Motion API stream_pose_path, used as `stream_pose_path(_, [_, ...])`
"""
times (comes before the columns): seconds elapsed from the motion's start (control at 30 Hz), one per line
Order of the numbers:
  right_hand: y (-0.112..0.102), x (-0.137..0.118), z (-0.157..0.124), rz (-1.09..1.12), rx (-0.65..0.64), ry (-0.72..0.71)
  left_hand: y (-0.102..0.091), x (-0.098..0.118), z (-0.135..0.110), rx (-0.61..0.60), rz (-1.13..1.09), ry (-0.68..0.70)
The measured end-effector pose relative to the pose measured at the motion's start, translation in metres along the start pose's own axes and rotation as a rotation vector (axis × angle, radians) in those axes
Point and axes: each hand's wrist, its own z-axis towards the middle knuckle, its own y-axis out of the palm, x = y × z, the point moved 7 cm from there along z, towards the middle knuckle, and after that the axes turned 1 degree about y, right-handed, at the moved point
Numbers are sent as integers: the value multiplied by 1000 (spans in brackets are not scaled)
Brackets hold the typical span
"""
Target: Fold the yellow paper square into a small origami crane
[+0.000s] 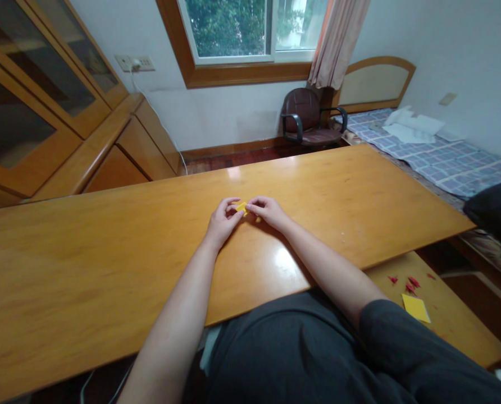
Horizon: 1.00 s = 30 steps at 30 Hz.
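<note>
A small piece of yellow paper [242, 208] is held between my two hands, just above the wooden table [107, 269]. My left hand [224, 220] pinches its left side between thumb and fingers. From the other side, the thumb and fingertips of my right hand [266, 210] are closed on its right edge. The paper looks folded, but its exact shape is too small to tell and partly covered by my fingertips.
At lower right, a lower wooden surface [456, 314] bears a yellow paper stack [416, 308] and several small red pieces [411, 284]. Beyond the table stand a brown armchair [303, 115] and a bed [456, 160]. A black bag [497, 213] lies at right; cabinets [107, 163] stand left.
</note>
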Motion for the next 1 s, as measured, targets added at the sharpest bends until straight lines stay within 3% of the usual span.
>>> stream_pose_path(0.2, [0,0,0,-8,-12,8,4,-2,-1,-57,-129,-87])
stream_pose_path(1.0, [2,4,-2,22,-44,35,6,0,-2,-116,-116,-122])
